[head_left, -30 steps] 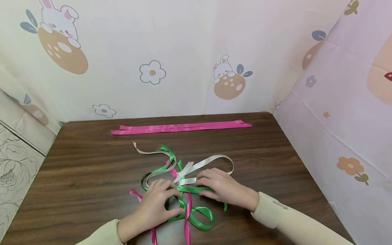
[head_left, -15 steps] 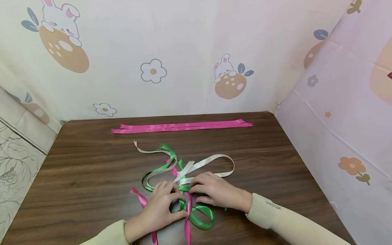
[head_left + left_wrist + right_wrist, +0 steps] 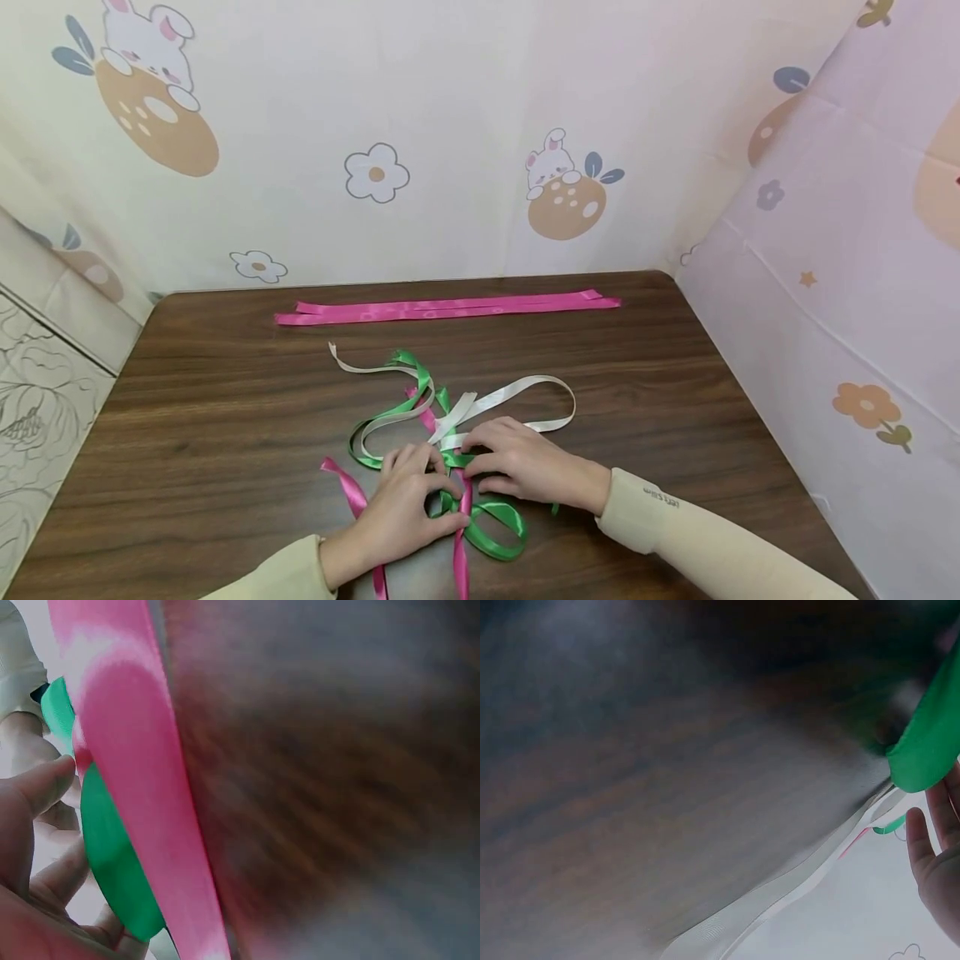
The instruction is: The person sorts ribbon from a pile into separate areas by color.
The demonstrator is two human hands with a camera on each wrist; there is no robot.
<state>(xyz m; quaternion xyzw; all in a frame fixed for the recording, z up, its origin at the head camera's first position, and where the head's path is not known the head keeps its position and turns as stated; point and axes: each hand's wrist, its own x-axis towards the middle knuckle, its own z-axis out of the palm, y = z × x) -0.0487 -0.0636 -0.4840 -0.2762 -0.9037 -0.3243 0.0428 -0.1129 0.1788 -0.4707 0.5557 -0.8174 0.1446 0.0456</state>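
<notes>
Green ribbon (image 3: 495, 552), white ribbon (image 3: 558, 422) and pink ribbon (image 3: 460, 567) cross in a loose tangle on the table. My left hand (image 3: 401, 504) rests at its near left side, fingers bent, thumb tip against the pink strand. Green shows in the gap between thumb and forefinger. In the left wrist view, a green loop (image 3: 112, 855) lies against the fingers behind the pink strand. My right hand (image 3: 517, 461) touches the green strip at the crossing from the right, thumb apart from the fingers. Its fingertips partly hide behind green ribbon (image 3: 930, 742) in the right wrist view.
Flat pink ribbons (image 3: 450, 311) lie side by side along the back of the brown wooden table (image 3: 225, 400). A patterned curtain (image 3: 450, 83) hangs just behind the table and along its right side. A twisted pink end (image 3: 347, 486) lies beside the left hand.
My right hand has slid left along the green strip to the crossing, closer to the left hand. The left hand has shifted slightly right. The flat pink ribbons have stayed put.
</notes>
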